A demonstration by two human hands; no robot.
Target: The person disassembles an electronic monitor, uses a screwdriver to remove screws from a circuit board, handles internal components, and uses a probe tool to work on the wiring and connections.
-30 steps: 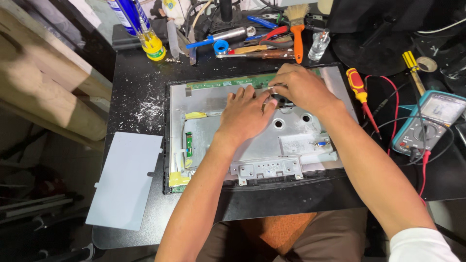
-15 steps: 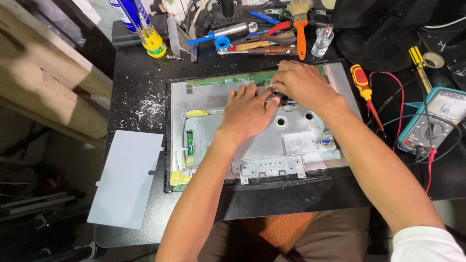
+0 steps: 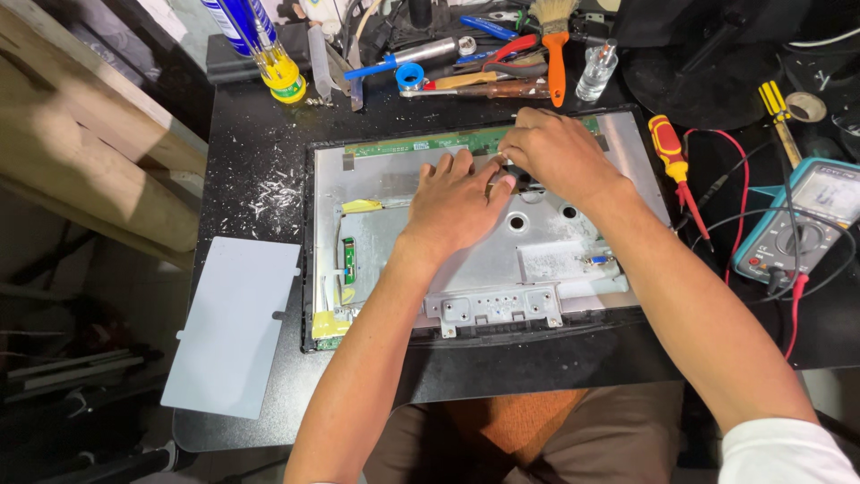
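Head view: left hand (image 3: 457,202) flat on monitor back panel (image 3: 502,260); right hand (image 3: 560,152) pinches something unseen near the green circuit strip (image 3: 430,143); tugging might tear it.

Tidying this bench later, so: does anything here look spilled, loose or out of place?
Yes. White flecks of debris lie scattered over the black table left of the opened monitor back. A detached grey panel lies at the table's left edge, overhanging it. Both hands rest on the metal chassis.

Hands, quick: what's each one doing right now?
Left hand: open, flat on the metal back panel, holding nothing.
Right hand: fingers curled at the panel's top edge; whether it grips anything cannot be told.
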